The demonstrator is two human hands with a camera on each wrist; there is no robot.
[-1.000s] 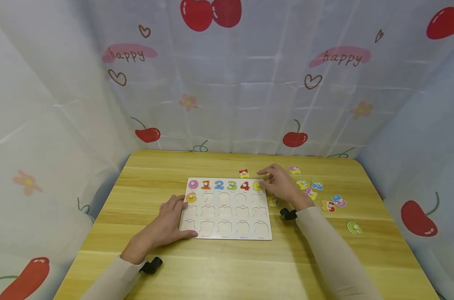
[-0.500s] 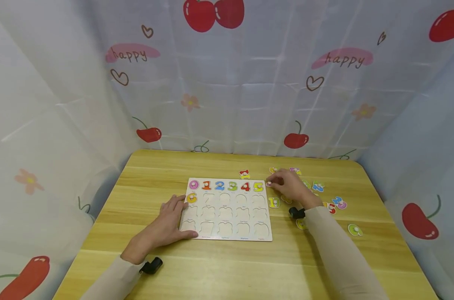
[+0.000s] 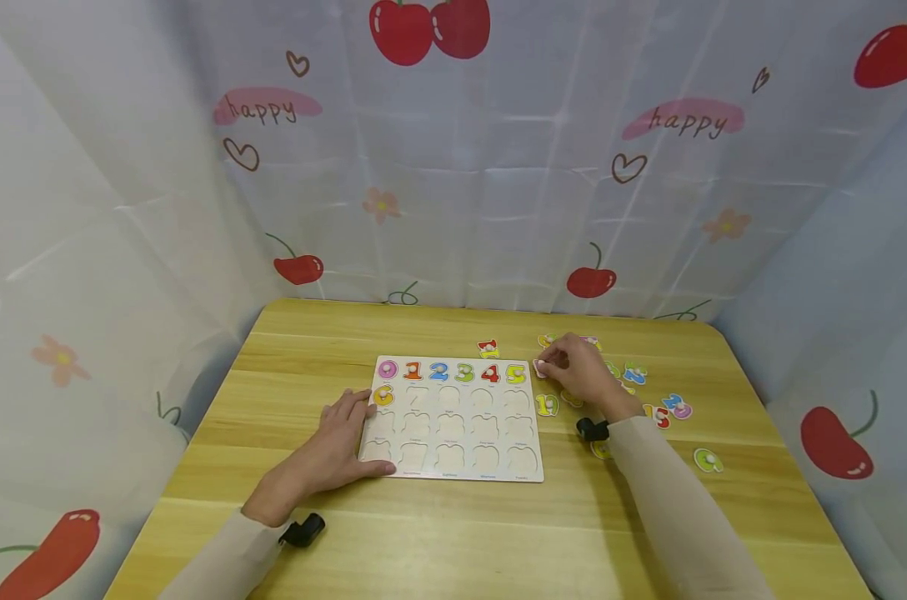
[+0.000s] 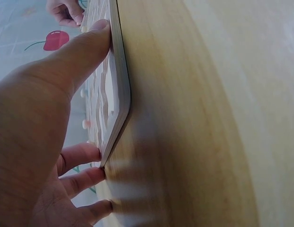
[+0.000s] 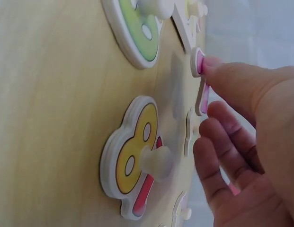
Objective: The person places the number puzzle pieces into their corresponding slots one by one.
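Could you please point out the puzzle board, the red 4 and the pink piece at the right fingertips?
Puzzle board (image 3: 466,402): head view, on its bare face between two recesses.
Red 4 (image 3: 490,372): head view, on its middle.
Pink piece (image 5: 204,100): right wrist view, on its lower, pink part.

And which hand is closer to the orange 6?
Left. The left hand touches the board at its left edge, just beside the orange 6. The right hand is beyond the opposite edge, pinching a pink piece.
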